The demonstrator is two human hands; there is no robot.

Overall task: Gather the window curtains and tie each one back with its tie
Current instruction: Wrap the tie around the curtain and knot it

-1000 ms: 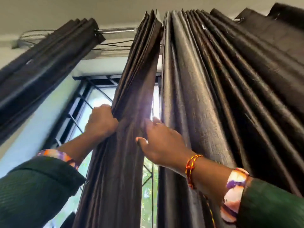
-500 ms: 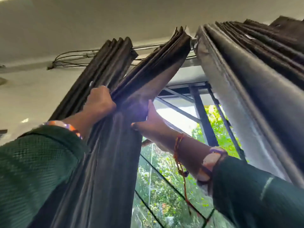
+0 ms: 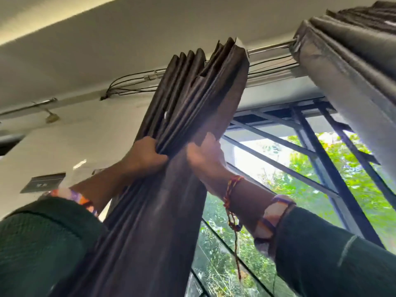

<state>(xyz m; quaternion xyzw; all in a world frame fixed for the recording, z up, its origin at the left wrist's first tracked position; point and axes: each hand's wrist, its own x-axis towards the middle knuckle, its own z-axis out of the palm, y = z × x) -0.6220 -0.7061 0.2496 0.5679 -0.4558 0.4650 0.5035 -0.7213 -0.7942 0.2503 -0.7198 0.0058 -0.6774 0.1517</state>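
Gripping the curtain [image 3: 184,116] pleats from both sides, left hand [image 3: 145,156] and right hand [image 3: 204,159] clenched on cloth, probably to bunch them for tying.

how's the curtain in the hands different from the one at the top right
The held curtain is bunched into tight pleats, gripped by the left hand and the right hand; the right curtain hangs untouched. The held curtain looks dark brown, the right curtain paler grey where light hits it. The held curtain sits at the window's left side, the right curtain at its right. Both hang from the same rod, and neither shows a tie.
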